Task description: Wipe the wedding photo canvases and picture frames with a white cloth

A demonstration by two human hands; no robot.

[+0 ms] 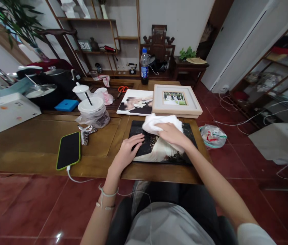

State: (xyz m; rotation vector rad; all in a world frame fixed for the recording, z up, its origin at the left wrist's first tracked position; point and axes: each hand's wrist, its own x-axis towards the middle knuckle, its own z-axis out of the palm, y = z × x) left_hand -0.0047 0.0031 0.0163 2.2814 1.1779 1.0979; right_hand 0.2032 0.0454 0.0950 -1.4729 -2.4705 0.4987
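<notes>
A dark photo panel [156,153] with a pale dress pictured on it lies flat near the table's front edge. My right hand [171,134] grips a white cloth [163,122] and presses it on the panel's upper part. On the panel's left side rests my left hand [131,148], fingers stretched out and holding nothing. Just behind the panel are a photo print [136,102] and a light wooden picture frame [195,105] with a small photo in it.
A phone [69,149] on a cable, a lidded cup [91,104] with a straw and a blue box [66,105] are to the left. Orange-handled scissors [122,89] and a bottle [144,66] stand farther back. A plastic bag [213,136] sits right of the table.
</notes>
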